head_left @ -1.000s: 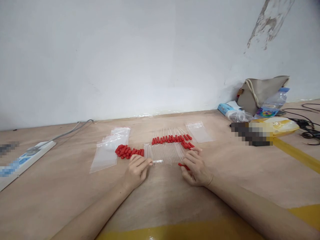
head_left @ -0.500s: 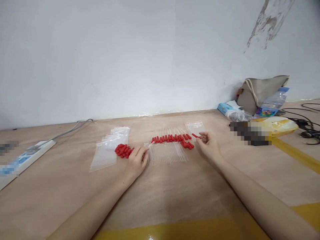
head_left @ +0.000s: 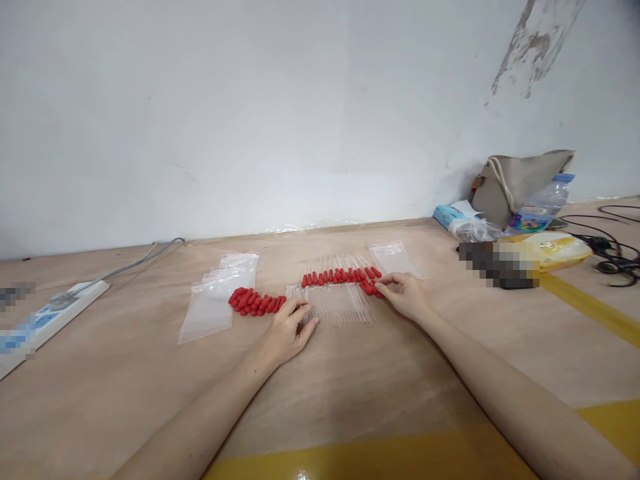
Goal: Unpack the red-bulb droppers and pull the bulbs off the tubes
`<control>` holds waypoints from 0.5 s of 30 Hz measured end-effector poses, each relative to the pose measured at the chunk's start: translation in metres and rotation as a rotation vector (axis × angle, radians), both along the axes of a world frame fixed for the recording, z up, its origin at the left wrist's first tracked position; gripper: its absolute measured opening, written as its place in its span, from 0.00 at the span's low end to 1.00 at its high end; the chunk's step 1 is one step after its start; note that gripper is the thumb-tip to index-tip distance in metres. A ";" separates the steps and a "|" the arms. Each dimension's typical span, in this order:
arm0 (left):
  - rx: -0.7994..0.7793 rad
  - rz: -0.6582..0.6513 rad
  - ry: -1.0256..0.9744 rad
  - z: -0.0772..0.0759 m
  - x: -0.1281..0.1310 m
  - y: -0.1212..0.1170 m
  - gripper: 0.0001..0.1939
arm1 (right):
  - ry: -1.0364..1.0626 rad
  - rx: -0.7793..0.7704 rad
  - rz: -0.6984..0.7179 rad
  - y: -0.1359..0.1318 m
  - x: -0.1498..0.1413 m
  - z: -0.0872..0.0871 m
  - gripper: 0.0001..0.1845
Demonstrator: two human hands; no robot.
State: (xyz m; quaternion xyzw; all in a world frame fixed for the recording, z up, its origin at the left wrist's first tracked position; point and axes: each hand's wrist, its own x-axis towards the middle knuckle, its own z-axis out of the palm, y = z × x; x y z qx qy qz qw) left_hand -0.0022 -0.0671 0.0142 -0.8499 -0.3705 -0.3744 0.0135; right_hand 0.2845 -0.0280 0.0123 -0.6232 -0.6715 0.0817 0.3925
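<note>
My left hand (head_left: 293, 328) is over the left end of a row of clear, thin tubes (head_left: 340, 305), thumb and fingers apart, with nothing visibly held. Beside it on the left lies a heap of red rubber bulbs (head_left: 250, 301). My right hand (head_left: 406, 293) pinches a red rubber bulb (head_left: 376, 292) in a small cluster at the tubes' right end; the fingertips partly cover it. Behind the tubes runs a line of red bulbs (head_left: 340, 275) with clear tubes (head_left: 340, 260) pointing away from me.
Clear zip bags (head_left: 207, 310) lie at left, and another zip bag (head_left: 393, 257) at back right. A power strip (head_left: 80, 300) is at far left. Farther right are a tissue pack (head_left: 447, 215), a grey bag (head_left: 525, 187), a plastic bottle (head_left: 555, 193) and black cables (head_left: 620, 263).
My right hand moved up and right with a red bulb, then back left to the small cluster. My left hand held a clear tube a second ago; now its fingers are apart.
</note>
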 end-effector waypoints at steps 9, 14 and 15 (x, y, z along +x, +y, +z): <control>-0.005 0.053 0.273 0.014 -0.010 -0.001 0.23 | 0.019 -0.049 -0.128 0.013 0.004 0.002 0.15; -0.092 0.009 0.404 0.018 -0.010 0.004 0.28 | -0.087 -0.271 -0.229 0.038 0.006 0.019 0.12; -0.103 0.001 0.410 0.018 -0.009 0.005 0.27 | -0.101 -0.299 -0.235 0.043 0.005 0.022 0.12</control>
